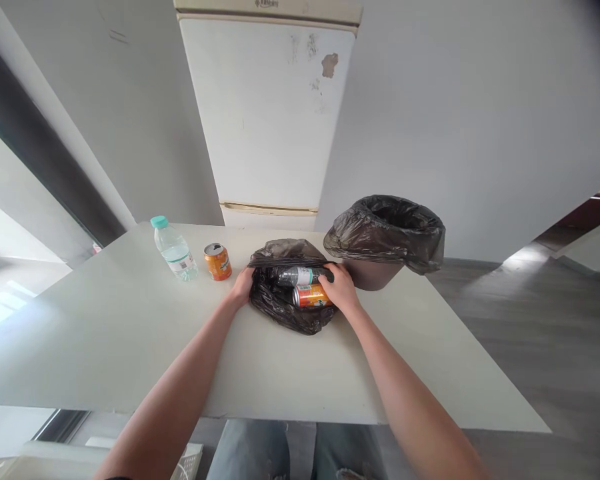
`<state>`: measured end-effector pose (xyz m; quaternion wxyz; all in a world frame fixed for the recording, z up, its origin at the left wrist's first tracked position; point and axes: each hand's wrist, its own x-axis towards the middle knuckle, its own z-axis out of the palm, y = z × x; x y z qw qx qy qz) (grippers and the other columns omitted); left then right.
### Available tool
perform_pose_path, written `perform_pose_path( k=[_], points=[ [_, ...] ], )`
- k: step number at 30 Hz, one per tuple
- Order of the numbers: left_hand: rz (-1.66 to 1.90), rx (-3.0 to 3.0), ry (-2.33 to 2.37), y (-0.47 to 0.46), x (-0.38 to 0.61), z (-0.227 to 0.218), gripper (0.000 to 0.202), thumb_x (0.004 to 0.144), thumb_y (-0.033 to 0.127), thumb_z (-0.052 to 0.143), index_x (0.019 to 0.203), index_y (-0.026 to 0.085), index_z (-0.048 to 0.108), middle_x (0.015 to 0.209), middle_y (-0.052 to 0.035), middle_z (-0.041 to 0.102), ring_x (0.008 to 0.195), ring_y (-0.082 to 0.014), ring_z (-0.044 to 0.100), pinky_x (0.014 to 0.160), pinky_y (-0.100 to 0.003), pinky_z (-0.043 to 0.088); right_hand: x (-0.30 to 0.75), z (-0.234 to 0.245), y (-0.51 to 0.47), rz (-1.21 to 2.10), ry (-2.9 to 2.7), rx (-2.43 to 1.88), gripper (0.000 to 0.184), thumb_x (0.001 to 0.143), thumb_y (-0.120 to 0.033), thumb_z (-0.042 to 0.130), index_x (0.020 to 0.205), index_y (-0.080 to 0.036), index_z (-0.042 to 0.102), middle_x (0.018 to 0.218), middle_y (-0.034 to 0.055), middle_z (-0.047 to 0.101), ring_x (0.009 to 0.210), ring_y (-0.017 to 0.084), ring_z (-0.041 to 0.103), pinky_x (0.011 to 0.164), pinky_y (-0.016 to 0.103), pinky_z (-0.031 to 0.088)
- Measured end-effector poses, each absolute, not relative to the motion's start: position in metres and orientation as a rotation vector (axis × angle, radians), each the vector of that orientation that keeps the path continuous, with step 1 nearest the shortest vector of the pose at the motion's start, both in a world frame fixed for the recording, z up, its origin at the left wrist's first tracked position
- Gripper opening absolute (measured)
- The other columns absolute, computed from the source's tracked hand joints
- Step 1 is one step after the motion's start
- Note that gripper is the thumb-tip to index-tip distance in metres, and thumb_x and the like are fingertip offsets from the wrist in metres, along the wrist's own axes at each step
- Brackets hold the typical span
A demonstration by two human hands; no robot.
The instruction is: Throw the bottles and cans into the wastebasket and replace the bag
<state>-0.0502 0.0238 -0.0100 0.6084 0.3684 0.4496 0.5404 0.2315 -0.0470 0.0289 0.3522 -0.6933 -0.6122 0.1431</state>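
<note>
A black plastic bag [290,319] lies on the white table with its mouth open. Inside it rest a plastic bottle [305,275] with a pale label and an orange soda can [310,296], both on their sides. My left hand [243,283] grips the bag's left rim, fingers closed. At the bag's right side, my right hand [341,285] is closed on the rim, its thumb over the bottle and can. Left of the bag stand an orange can [217,261] and a clear water bottle [175,250] with a green cap.
A brown bin [377,273] lined with a black bag [415,240] stands at the table's back right. Behind the white table [130,347] is a white refrigerator [270,113]. A white plastic basket [193,460] sits below the front edge, near my legs.
</note>
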Motion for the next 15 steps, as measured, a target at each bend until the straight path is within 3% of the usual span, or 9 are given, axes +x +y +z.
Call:
perform_pose_path(
  k=[5,12,15],
  points=[
    [1.212,0.776,1.004,0.024,-0.048,-0.009,0.025,0.091,0.037,0.062,0.091,0.014,0.073,0.091,-0.0122,0.08,0.102,-0.0306,0.077,0.091,-0.041,0.065,0.23,0.028,-0.047,0.461,-1.587,-1.803,0.047,0.086,-0.038,0.061,0.13,-0.024,0.068,0.133,0.0134,0.067,0.13,0.041,0.056,0.112,0.059,0.042],
    [1.233,0.748,1.014,0.024,-0.047,-0.004,0.025,0.094,0.033,0.057,0.096,0.014,0.072,0.092,-0.0121,0.08,0.1,-0.0294,0.078,0.091,-0.041,0.065,0.233,0.033,-0.049,0.539,-1.588,-1.625,0.042,0.079,-0.036,0.066,0.119,-0.025,0.07,0.121,0.008,0.07,0.113,0.028,0.066,0.106,0.044,0.049],
    [1.234,0.78,1.054,0.025,-0.048,-0.005,0.027,0.093,0.036,0.058,0.097,0.014,0.073,0.093,-0.0128,0.08,0.1,-0.03,0.078,0.093,-0.042,0.065,0.233,0.04,-0.052,0.506,-1.549,-1.495,0.043,0.082,-0.043,0.069,0.12,-0.024,0.069,0.122,0.0079,0.07,0.114,0.027,0.065,0.104,0.041,0.05]
  ],
)
